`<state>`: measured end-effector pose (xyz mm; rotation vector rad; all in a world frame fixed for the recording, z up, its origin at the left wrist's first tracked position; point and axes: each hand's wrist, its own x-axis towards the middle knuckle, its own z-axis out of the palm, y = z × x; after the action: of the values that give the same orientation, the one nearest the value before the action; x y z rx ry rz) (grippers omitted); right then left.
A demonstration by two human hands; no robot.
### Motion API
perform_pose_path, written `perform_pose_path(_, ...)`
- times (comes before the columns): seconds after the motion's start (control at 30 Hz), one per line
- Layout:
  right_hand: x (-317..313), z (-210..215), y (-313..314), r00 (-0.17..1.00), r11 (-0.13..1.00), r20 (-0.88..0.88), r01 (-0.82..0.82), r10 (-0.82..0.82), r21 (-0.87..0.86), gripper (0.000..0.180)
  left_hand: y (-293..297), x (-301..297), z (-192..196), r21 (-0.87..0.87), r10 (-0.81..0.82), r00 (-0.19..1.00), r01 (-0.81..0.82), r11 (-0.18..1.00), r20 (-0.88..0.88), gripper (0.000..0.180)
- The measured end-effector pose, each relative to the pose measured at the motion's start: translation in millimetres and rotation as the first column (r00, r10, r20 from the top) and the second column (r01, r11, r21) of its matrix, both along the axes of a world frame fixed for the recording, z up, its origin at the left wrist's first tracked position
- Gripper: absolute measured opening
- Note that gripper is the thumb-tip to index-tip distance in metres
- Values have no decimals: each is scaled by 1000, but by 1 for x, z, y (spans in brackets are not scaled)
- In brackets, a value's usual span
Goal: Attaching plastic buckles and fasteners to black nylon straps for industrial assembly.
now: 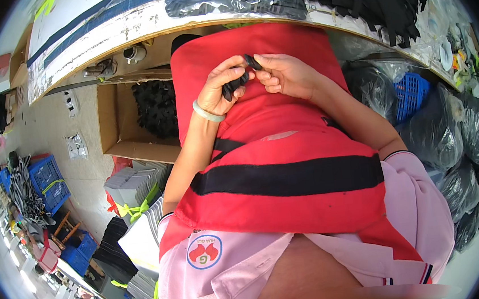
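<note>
Over my lap, on the red apron (258,105), both hands are raised close together. My left hand (217,91), with a pale green bangle on its wrist, is closed around a small bunch of black strips (236,85). Thumb and fingers of my right hand (290,75) pinch one small black piece (253,63), which also meets the left fingertips. Its exact kind is too small to make out.
Ahead is a worn white table edge (144,35) with black strips (369,1) and a clear plastic bag (238,4). At left stand a cardboard box (110,118) of black pieces and tied grey stacks (134,187). Black bags (437,132) and a blue basket (411,95) crowd the right.
</note>
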<state>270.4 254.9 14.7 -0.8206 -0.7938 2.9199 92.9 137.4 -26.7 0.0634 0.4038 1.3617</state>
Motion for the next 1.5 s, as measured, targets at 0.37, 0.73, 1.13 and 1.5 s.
perform_pose_path(0.37,0,4,2,1000,998,19,17,-16,-54,19,4,5,4,-105,64,998,-60,993,26,25)
perform_pose_path(0.73,9,-10,-6,994,987,73,-87,77,138,34,14,27,29,-76,-8,559,-98,992,-829,13)
perform_pose_path(1.13,120,65,145,808,-718,28,-538,-588,443,34,1,1,11,-159,-18,997,6,987,-73,22)
perform_pose_path(1.5,107,73,176,870,-777,20,-450,-493,441,41,20,9,48,-185,-55,868,-43,982,-493,18)
